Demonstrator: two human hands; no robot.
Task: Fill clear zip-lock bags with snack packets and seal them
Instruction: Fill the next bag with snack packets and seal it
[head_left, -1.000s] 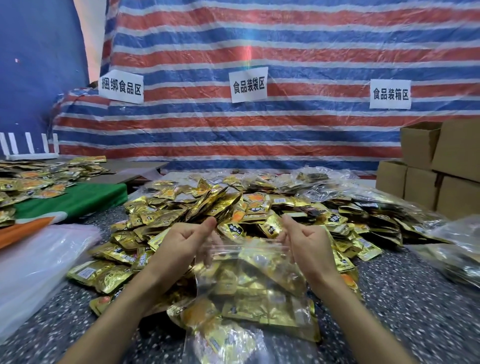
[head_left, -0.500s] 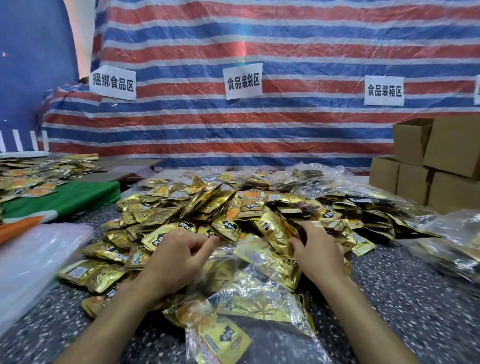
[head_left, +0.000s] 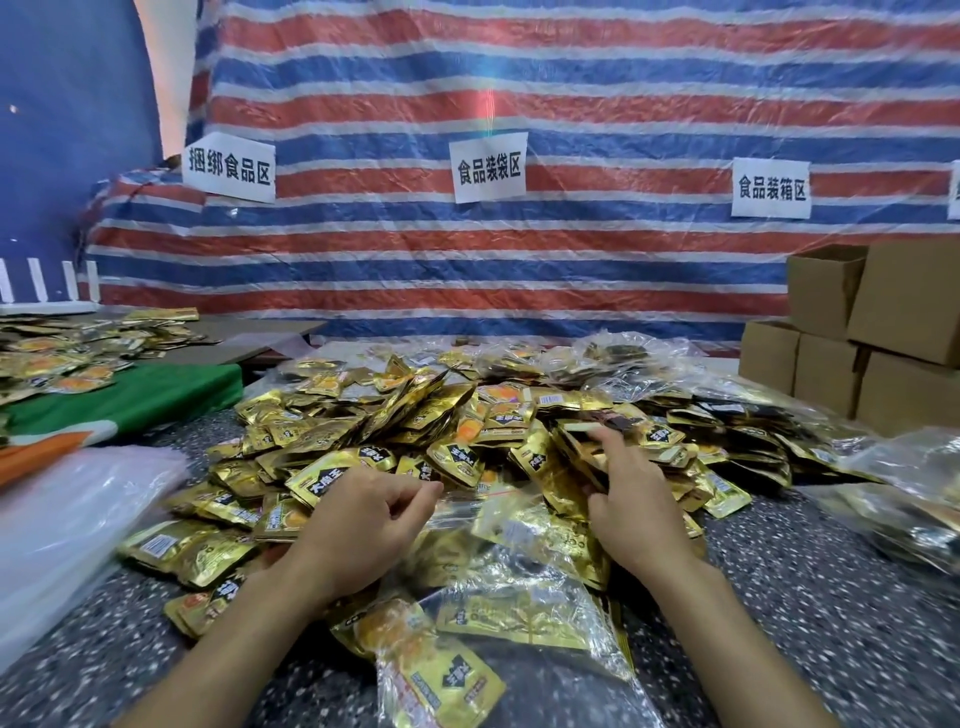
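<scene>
A clear zip-lock bag (head_left: 519, 587) partly filled with gold snack packets lies on the speckled table between my hands, its mouth facing the pile. My left hand (head_left: 363, 525) has curled fingers, and thumb and forefinger pinch the bag's left zip edge. My right hand (head_left: 631, 504) reaches into the big heap of gold snack packets (head_left: 395, 421) just past the bag's mouth. Its forefinger lies over a small bunch of packets (head_left: 566, 467) and the thumb comes in from below, gripping them. One filled packet (head_left: 441, 675) shows through the bag's near end.
Brown cardboard boxes (head_left: 852, 358) are stacked at the right. Filled clear bags (head_left: 914, 493) lie at the right and behind the heap. A stack of empty clear bags (head_left: 67, 525) is on the left, beside a green cloth (head_left: 130, 400) and another packet pile (head_left: 62, 358). A striped tarp hangs behind.
The bag, first held up by both hands, has come down onto the table. My right hand left the bag's edge and moved forward into the heap. My left hand stayed at the zip edge.
</scene>
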